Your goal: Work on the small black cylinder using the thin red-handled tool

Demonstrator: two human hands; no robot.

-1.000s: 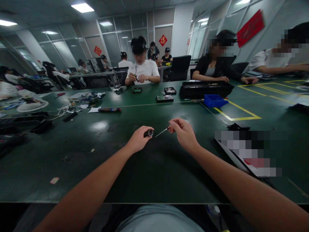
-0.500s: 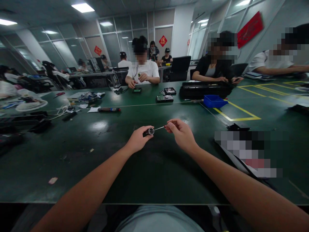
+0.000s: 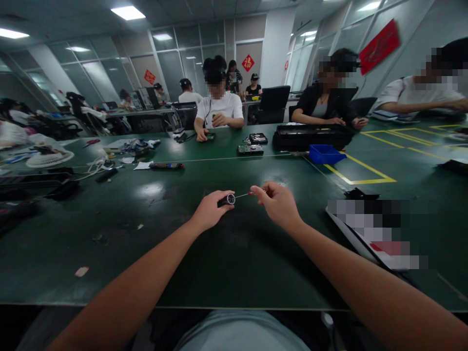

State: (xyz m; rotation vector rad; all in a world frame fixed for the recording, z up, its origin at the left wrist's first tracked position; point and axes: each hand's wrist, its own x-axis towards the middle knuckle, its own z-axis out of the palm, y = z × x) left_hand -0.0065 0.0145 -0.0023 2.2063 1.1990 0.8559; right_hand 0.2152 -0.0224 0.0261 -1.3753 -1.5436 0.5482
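Observation:
Above the green table, my left hand is closed on a small black cylindrical part whose round, silver-rimmed end faces me. What lies inside that end is too small to make out. A screwdriver with a thin metal shaft reaches from the right to the cylinder's rim. Its reddish handle sits mostly hidden in the fingers of my right hand, which pinches it. Whether the tip touches the part cannot be told.
Ahead lie a pen-shaped electric screwdriver, hard drives, a blue bin and a long black casing. A booklet is at right, cables at left. Several people sit opposite, one handling a small board.
My right hand's fingers have shifted around the screwdriver handle, the thumb now straighter. My left hand stays on the black part. The person opposite has lowered a hand towards the board.

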